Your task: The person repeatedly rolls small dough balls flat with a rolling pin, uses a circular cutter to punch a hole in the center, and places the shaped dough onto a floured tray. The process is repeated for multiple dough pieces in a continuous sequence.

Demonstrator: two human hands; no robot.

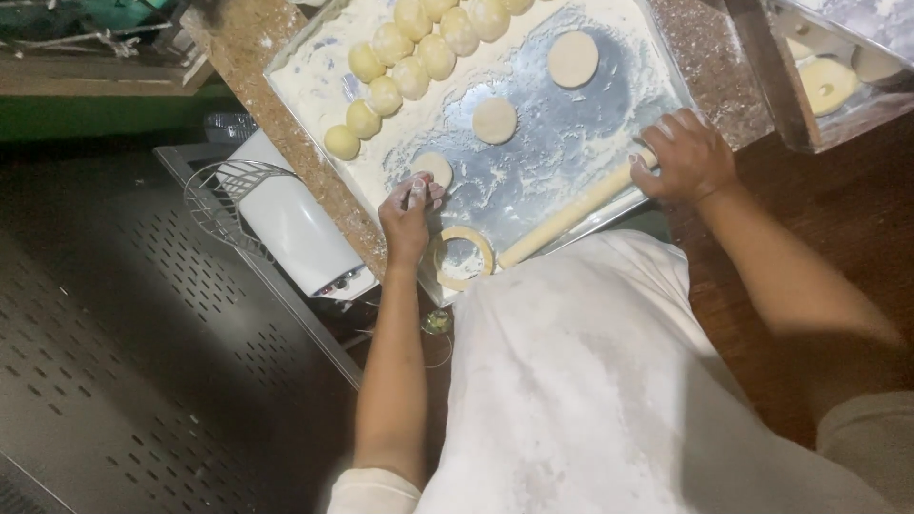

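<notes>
Floured metal tray (609,95) is covering the bench; left hand (407,211), fingers pinched together, is touching the small dough disc (433,168) just above it, while right hand (687,157) is gripping the rolling pin (566,215), slanting toward lower-left.

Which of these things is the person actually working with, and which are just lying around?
In use:
left hand at a flattened dough disc
right hand on the rolling pin
floured metal tray
dough balls
ring cutter

Lying about:
white appliance
wire skimmer
second tray
</notes>
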